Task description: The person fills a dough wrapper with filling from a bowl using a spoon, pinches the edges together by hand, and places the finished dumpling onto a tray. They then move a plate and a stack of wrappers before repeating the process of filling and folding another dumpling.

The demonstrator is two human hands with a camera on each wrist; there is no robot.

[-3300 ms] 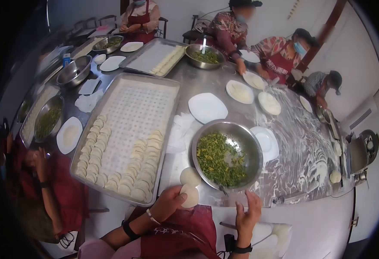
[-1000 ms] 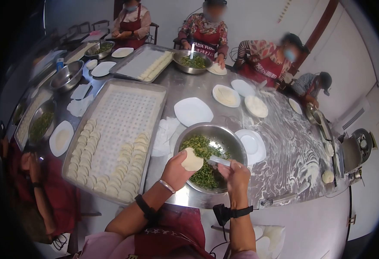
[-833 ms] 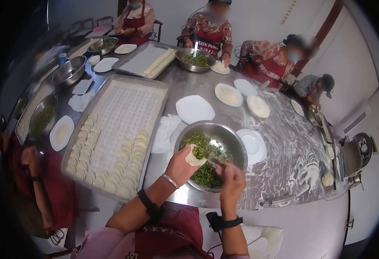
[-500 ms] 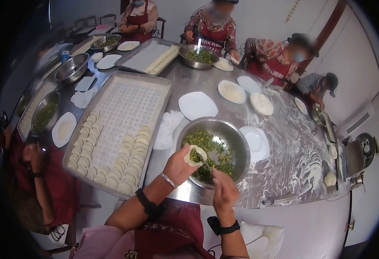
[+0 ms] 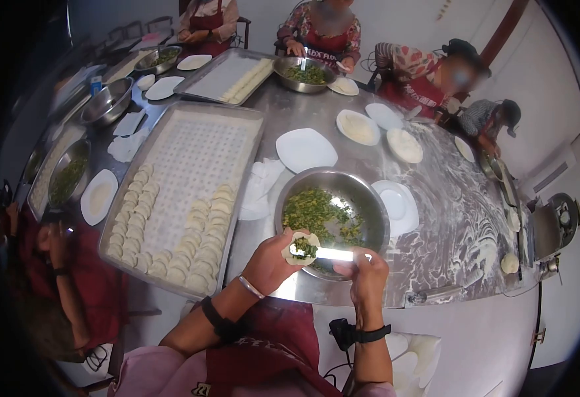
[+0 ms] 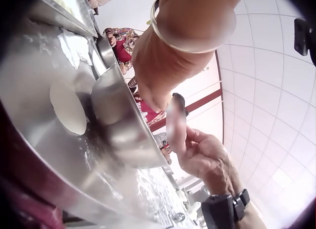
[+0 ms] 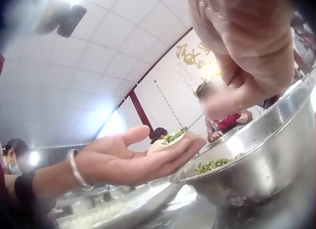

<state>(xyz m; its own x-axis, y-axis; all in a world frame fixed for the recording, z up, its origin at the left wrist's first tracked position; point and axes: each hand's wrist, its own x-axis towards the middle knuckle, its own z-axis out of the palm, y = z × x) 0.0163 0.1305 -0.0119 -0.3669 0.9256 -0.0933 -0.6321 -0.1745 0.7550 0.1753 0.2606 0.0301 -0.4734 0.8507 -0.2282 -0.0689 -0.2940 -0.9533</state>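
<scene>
Palm up, my left hand [image 5: 268, 264] carries a round dough wrapper [image 5: 290, 258] on nearly straight fingers; its thumb stands raised in the right wrist view. Chopped green filling [image 7: 175, 135] lies on the wrapper. My right hand [image 5: 369, 274] pinches the handle of a flat, shiny utensil [image 5: 335, 254], whose far end touches the filling. Both hands are at the near rim of a steel bowl [image 5: 376, 208] of green and yellow filling. Another wrapper [image 6: 68, 108] lies on the table in the left wrist view.
Left of the bowl stands a large tray [image 5: 253, 142] with rows of folded dumplings [image 5: 201, 264]. White plates [image 5: 306, 149] and floured steel [image 5: 455, 218] are beyond and to the right. Several people in red aprons [image 5: 412, 92] are around the table, with more bowls [image 5: 303, 85].
Since the earliest frame, my right hand has taken hold of the utensil and filling has come onto the wrapper. In the last half second that hand has turned and moved right, with the utensil now level.
</scene>
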